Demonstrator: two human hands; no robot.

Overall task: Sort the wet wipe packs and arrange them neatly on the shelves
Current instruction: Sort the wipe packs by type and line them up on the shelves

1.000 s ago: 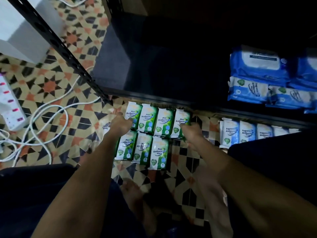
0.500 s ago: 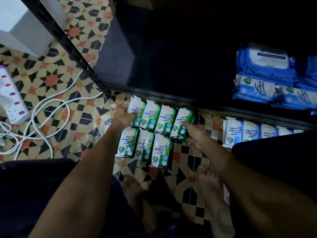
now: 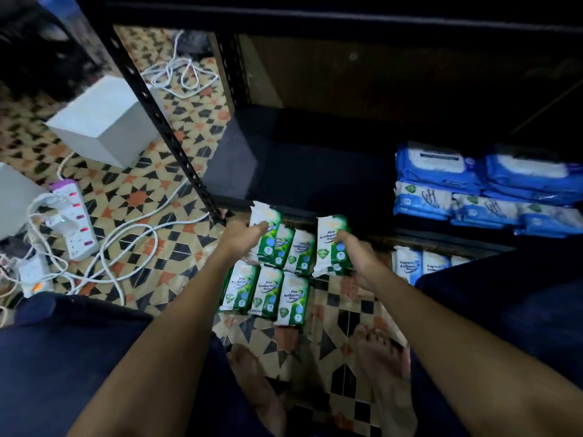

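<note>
Fingers [image 3: 263,228] of the left hand [image 3: 239,236] pinch one green pack [image 3: 266,230] by its side, lifted above the green packs on the floor [image 3: 265,291] in front of the black shelf [image 3: 315,171]. Right hand [image 3: 358,253] fingers clasp another green pack [image 3: 331,247] from its right edge, tilted up off the patterned floor [image 3: 340,307]. Blue packs [image 3: 473,184] lie stacked on the shelf's right side; more blue packs [image 3: 416,266] stand below the shelf.
</note>
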